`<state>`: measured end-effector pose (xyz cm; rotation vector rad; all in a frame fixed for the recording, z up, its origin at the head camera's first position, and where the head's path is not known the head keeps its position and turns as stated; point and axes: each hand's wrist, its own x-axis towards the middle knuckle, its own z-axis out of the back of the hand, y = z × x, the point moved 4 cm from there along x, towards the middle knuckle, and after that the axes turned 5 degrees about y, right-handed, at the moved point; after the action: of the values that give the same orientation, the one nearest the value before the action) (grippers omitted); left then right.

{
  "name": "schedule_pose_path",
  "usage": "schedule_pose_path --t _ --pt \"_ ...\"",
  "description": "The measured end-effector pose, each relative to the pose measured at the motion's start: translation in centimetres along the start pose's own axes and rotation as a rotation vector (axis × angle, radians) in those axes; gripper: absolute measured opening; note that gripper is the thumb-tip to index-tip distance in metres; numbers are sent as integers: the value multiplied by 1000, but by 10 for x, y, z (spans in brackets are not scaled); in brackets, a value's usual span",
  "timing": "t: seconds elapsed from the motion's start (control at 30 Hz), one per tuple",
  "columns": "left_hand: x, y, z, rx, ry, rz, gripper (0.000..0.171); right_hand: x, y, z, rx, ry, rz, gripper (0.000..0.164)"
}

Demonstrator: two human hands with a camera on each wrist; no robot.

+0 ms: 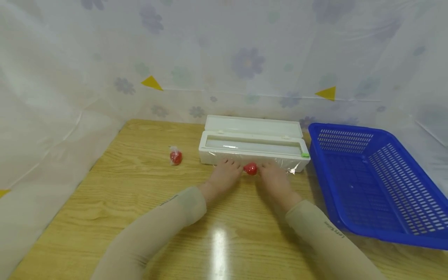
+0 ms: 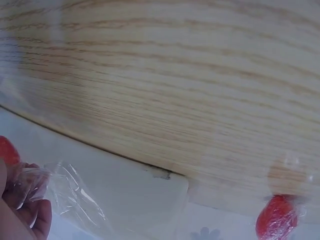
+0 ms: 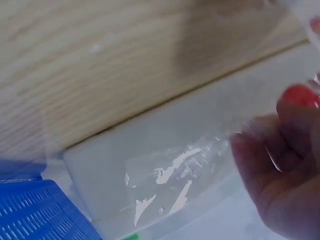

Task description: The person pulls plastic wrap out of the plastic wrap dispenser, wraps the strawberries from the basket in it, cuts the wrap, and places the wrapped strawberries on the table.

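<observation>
A small red ball-shaped piece [image 1: 250, 168] hangs between both hands, close in front of the white cling film dispenser [image 1: 252, 157]. Clear cling film [image 3: 175, 172] spreads from around it across the dispenser's front. My left hand [image 1: 225, 174] pinches bunched film on the piece's left side, its curled fingers [image 2: 42, 220] visible in the left wrist view. To the right, my right hand [image 1: 276, 181] pinches the film with curled fingers [image 3: 250, 160] right beside the red piece. The dispenser's lid [image 1: 253, 126] stands open, showing the film roll [image 1: 252, 147] inside.
Another red piece [image 1: 176, 157], wrapped in film with a twisted end, lies on the wooden table [image 1: 140, 194] at left. A blue plastic basket [image 1: 325, 182] stands right of the dispenser. Behind the table hangs a flowered sheet [image 1: 224, 58] with yellow triangles.
</observation>
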<state>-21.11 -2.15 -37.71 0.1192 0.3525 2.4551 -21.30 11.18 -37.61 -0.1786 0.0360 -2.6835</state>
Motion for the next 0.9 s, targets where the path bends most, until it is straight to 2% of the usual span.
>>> schedule_pose_path --t 0.03,0.13,0.2,0.27,0.4,0.43,0.5,0.57,0.67,0.83,0.9 --pt "0 0 0 -1 2 0 28 0 -2 2 40 14 -20 18" --pt "-1 0 -1 0 10 3 29 -3 -13 10 208 55 -114 33" --pt "-1 0 -3 3 24 7 30 -6 -24 15 365 48 -234 44" --pt "-1 1 -4 8 32 11 30 -12 -37 19 525 -25 -395 53" --pt "-1 1 -4 12 33 17 30 -26 -61 21 790 -246 -666 54" --pt "-2 1 -4 10 33 18 30 -28 -65 19 848 -270 -722 56" --pt "-2 2 -4 10 35 20 30 -31 -71 15 987 -261 -800 59" --pt "-2 2 -4 9 40 20 31 -32 -73 11 1121 -212 -849 62" --pt "-2 2 -6 10 49 18 34 -32 -77 6 1237 -149 -885 61" --pt "-1 2 -6 13 66 12 37 -30 -90 -3 1257 -179 -895 27" --pt "-1 1 -6 17 72 11 38 -31 -95 -7 1265 -166 -899 18"
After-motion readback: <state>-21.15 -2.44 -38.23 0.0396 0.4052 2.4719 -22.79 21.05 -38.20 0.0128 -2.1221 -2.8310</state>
